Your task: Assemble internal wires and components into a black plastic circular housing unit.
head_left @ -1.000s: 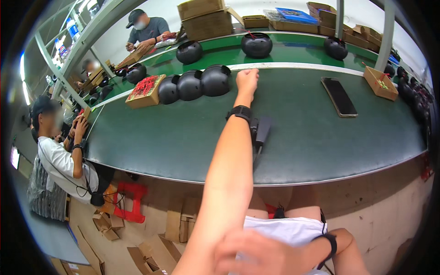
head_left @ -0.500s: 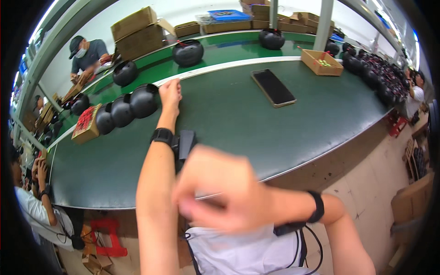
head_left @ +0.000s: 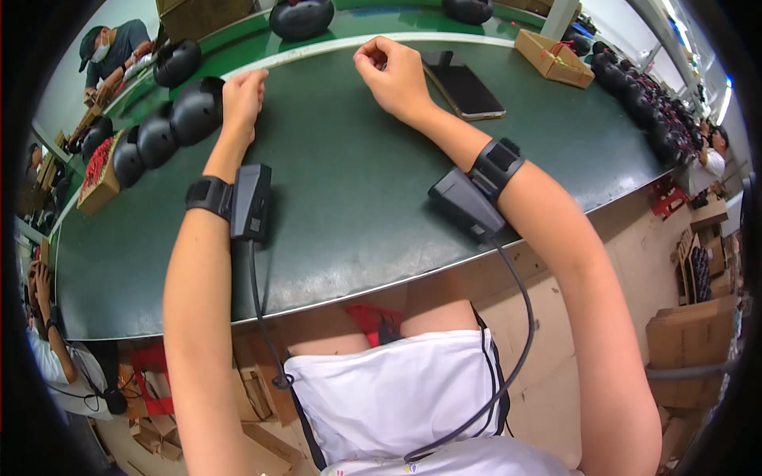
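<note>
My left hand point(head_left: 244, 103) is closed in a loose fist on the green work surface point(head_left: 325, 206), right beside the nearest of several round black plastic shells point(head_left: 198, 113) standing in a row. Its palm side is turned away, so anything inside the fingers is hidden. Over the middle of the surface, my right hand point(head_left: 397, 78) has its fingers curled in, thumb against the forefinger, with nothing visible in them. A dark smartphone point(head_left: 468, 87) lies just to the right of that hand. Each wrist wears a black strap with a cabled box.
An open carton of red parts point(head_left: 99, 176) stands at the row's left end. Farther right are a shallow cardboard box point(head_left: 552, 59) and a heap of black shells with wires point(head_left: 647, 115). More shells point(head_left: 302, 17) sit on the green strip behind. Co-workers are at left and right.
My right hand has swung from close to my body out over the surface, beside the phone. My left hand stays in a fist by the shells. The view has tilted downward.
</note>
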Demonstrator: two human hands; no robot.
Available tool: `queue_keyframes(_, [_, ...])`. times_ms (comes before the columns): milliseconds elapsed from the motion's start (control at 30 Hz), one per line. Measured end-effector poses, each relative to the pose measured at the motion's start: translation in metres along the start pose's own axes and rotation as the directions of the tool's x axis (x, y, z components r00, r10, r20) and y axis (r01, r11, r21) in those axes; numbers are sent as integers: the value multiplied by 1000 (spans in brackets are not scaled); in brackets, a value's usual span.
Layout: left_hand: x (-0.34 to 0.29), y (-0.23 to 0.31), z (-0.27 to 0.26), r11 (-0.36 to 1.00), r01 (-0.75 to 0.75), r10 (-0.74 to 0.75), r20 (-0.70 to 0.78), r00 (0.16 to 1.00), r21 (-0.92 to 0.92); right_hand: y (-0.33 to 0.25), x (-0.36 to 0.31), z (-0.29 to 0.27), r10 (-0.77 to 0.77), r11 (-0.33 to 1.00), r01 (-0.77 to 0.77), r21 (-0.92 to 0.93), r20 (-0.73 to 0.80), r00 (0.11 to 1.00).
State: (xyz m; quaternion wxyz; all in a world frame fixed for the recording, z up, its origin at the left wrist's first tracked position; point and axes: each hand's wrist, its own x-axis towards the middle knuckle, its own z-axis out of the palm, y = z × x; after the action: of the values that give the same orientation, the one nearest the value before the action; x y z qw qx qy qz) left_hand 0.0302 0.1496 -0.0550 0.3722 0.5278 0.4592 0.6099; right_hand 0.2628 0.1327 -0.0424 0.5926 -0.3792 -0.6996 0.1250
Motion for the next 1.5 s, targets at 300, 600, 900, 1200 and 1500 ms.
queue_keyframes(300, [-13,2,3,996,-25,20,60,998,88,-6,-17,-5,-82,961,174,-214,380,921])
queue_keyframes(600, [-20,9,-4,998,16,-25,147,989,61,-2,-13,-5,-125,966,228,-121,554,823])
queue_keyframes(900, [-27,13,-5,987,-2,-28,177,984,163,0,-12,2,-47,972,172,-162,579,814])
queue_keyframes(1200, [-26,9,-7,978,11,-41,139,989,209,-9,-22,7,-167,908,340,-246,532,830])
queue_keyframes(1500, [-21,4,-8,958,7,-47,134,990,286,-5,-16,8,-143,919,324,-225,576,805])
